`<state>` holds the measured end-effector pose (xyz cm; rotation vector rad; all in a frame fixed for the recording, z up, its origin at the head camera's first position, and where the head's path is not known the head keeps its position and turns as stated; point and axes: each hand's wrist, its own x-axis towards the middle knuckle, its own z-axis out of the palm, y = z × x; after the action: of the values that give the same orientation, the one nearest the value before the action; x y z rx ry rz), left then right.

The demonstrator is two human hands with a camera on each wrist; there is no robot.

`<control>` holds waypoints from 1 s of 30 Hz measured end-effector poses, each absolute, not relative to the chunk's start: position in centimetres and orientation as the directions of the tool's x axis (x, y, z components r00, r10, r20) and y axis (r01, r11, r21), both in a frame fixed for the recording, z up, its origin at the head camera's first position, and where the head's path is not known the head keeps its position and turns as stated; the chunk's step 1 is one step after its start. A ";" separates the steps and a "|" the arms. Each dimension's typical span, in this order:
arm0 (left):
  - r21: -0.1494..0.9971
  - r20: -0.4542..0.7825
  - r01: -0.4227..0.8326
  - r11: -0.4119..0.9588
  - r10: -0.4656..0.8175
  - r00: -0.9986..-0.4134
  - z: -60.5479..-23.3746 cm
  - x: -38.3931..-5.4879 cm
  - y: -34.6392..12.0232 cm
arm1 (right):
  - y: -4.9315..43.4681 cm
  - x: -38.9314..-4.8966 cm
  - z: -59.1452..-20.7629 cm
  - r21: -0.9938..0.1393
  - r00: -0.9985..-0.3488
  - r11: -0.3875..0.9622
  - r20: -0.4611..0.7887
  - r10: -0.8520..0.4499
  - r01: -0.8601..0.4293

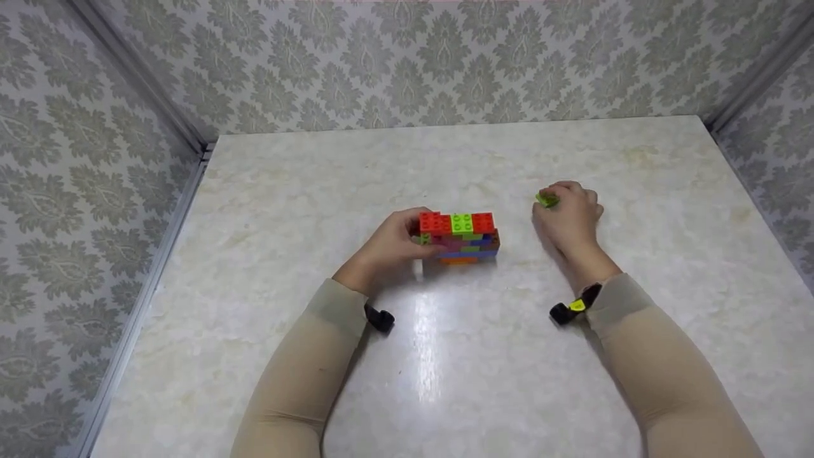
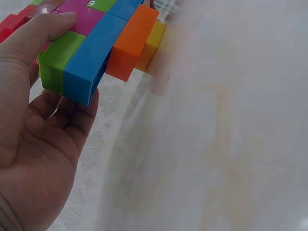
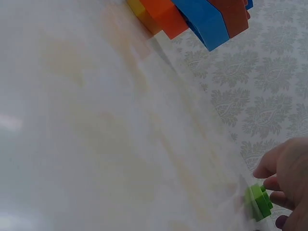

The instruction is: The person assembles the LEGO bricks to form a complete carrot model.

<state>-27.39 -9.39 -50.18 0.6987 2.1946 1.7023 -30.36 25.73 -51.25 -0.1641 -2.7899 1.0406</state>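
My left hand (image 1: pixel 397 238) grips the left end of a block of joined toy building bricks (image 1: pixel 467 243). In the left wrist view, the thumb lies across its pink bricks (image 2: pixel 90 20) and the other fingers reach under the far side. Red and lime bricks top the block; blue, orange and yellow ones show along its bottom. Off to the right, my right hand (image 1: pixel 571 213) is at a small green brick (image 1: pixel 547 200). In the right wrist view, that brick sits on the table beside the fingertips, with the thumb apart from it.
The pale marbled table (image 1: pixel 496 381) reflects light in front of the block. Patterned walls (image 1: pixel 407 63) stand behind it and at both sides. A black wrist camera (image 1: pixel 380 318) is strapped at the left wrist, another camera (image 1: pixel 563 313) at the right.
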 end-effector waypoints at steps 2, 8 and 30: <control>0.961 0.073 0.202 0.190 0.528 -0.846 -50.2 -27.4 -9.4 | 25.6 -30.4 -51.3 -0.660 -0.979 0.749 0.111 0.170 0.056; 0.966 0.063 0.184 0.183 0.524 -0.849 -50.2 -27.3 -9.4 | 25.8 -30.4 -51.2 -0.632 -0.977 0.767 0.074 0.202 0.111; 0.975 0.048 0.153 0.160 0.525 -0.850 -50.4 -27.4 -9.4 | 25.1 -30.0 -51.4 -0.899 -0.975 0.392 0.222 0.030 -0.192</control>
<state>-27.36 -9.43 -50.40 0.6523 2.1389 1.7408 -29.99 25.06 -51.42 0.1448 -2.4465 1.6218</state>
